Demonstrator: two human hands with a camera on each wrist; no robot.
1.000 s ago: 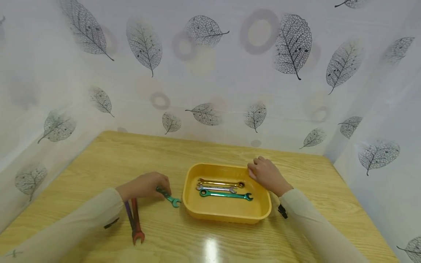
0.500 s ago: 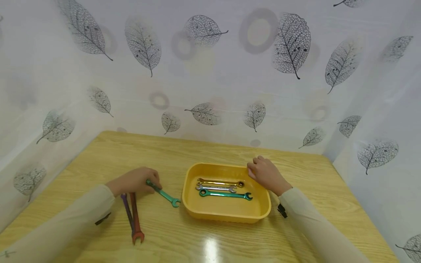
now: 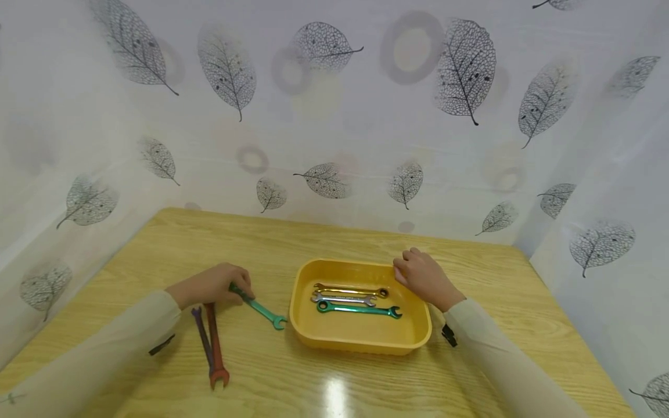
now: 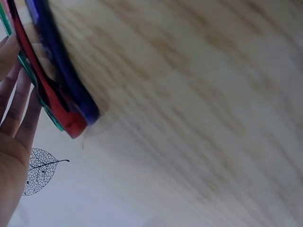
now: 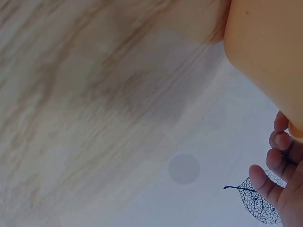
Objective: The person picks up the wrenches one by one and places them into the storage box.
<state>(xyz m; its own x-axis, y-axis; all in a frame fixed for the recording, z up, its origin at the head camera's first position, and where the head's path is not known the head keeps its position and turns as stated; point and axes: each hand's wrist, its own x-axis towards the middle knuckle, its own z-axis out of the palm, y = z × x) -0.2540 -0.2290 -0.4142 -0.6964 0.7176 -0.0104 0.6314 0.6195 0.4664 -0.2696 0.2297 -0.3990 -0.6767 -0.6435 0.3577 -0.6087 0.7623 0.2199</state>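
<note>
In the head view, my left hand point(image 3: 216, 284) pinches the far end of a green wrench point(image 3: 263, 311), whose open-ended head points toward the tray. The hand hides the wrench's other end. Just below the hand lie a red wrench point(image 3: 216, 348) and a purple wrench point(image 3: 202, 334), side by side with their lower ends together. My right hand point(image 3: 422, 277) grips the back right corner of a yellow plastic tray point(image 3: 360, 347); its fingers curl at the rim in the right wrist view. Inside the tray are a gold wrench point(image 3: 350, 291), a silver wrench point(image 3: 342, 299) and a teal wrench point(image 3: 360, 310).
Everything stands on a wood-grain table point(image 3: 245, 232). A white curtain point(image 3: 345, 139) printed with leaves hangs behind it and along both sides. A small dark object point(image 3: 449, 335) shows beside the right sleeve, right of the tray.
My left hand has shifted left along the green wrench, so more of its shaft shows. The wrench's open end has stayed nearly in place. The right hand and tray have not moved.
</note>
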